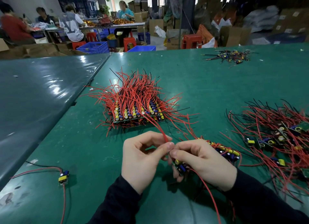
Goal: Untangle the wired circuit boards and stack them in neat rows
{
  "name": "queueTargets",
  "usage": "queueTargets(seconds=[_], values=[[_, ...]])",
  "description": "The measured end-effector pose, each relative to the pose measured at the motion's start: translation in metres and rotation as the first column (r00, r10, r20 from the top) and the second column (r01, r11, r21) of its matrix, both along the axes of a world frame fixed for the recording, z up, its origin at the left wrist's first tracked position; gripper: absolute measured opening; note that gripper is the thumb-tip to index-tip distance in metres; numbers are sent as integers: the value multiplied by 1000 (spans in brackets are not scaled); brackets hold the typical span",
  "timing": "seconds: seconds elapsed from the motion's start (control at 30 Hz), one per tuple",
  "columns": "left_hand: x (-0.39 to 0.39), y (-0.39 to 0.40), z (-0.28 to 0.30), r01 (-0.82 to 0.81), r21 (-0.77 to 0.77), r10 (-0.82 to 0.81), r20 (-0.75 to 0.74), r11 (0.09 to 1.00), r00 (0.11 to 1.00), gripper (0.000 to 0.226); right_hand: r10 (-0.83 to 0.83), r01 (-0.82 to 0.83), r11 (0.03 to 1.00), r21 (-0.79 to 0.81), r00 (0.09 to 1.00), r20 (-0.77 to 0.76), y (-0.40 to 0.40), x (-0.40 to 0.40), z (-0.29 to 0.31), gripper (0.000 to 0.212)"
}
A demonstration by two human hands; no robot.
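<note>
My left hand (142, 158) pinches a red wire (163, 133) between thumb and forefinger, just in front of the stacked boards. My right hand (202, 160) grips a bunch of small green circuit boards (179, 167) with yellow and blue parts; more of the bunch (225, 151) sticks out behind its knuckles. A neat stack of boards (137, 114) in rows lies at the table's middle, its red and black wires fanning away from me. A tangled heap of wired boards (275, 137) lies to the right.
A single wired board (64, 176) lies at the near left on the green table (192, 83). A small pile of wire scraps (230, 55) sits at the far right. Several people work at a table (107, 25) in the background, among blue crates, red stools and cardboard boxes.
</note>
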State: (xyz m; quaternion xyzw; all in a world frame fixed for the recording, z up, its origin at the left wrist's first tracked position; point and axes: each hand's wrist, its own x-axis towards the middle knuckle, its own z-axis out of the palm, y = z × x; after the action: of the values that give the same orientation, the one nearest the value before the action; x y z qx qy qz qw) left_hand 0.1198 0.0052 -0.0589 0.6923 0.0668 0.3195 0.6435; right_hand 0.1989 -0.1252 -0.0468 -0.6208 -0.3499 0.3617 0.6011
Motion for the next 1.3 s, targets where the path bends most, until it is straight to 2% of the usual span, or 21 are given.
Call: queueTargets(seconds=[0.07, 0.13, 0.23, 0.33, 0.53, 0.63, 0.87, 1.03, 1.17, 1.3], values=[[1, -4, -5, -116, 122, 113, 27, 986, 993, 15, -58, 58, 998, -21, 998, -18, 2, -2, -3, 31], [2, -5, -8, -178, 181, 176, 32, 967, 984, 17, -107, 105, 993, -55, 994, -31, 4, -2, -5, 31], [2, -5, -7, -122, 69, 122, 2, 990, 993, 17, -142, 141, 988, -69, 990, -8, 4, -1, -7, 30], [4, -2, -4, -47, -80, 45, -25, 996, 999, 22, -125, 128, 991, -30, 988, 86, 4, -2, -8, 32], [6, -3, -5, -61, -165, 48, -78, 984, 996, 24, -119, 138, 990, -39, 939, 322, 2, -2, -9, 29], [7, 0, -4, -65, -231, 46, -88, 971, 995, 17, -114, 133, 990, -48, 951, 289, 3, -2, -10, 29], [7, -1, -5, -92, -185, 75, -99, 978, 992, 19, -72, 101, 993, -55, 920, 385, 2, -5, -12, 27], [7, 6, -2, -103, -245, 81, -96, 964, 992, 17, -43, 73, 995, -62, 919, 392, 2, -5, -12, 27], [7, 6, -2, -127, -190, 102, -135, 973, 986, 21, -19, 54, 996, -71, 908, 418, 2, -6, -13, 25], [8, 10, 0, -112, -305, 66, -158, 946, 985, 20, 6, 33, 996, -84, 904, 427, 3, -6, -13, 24]])
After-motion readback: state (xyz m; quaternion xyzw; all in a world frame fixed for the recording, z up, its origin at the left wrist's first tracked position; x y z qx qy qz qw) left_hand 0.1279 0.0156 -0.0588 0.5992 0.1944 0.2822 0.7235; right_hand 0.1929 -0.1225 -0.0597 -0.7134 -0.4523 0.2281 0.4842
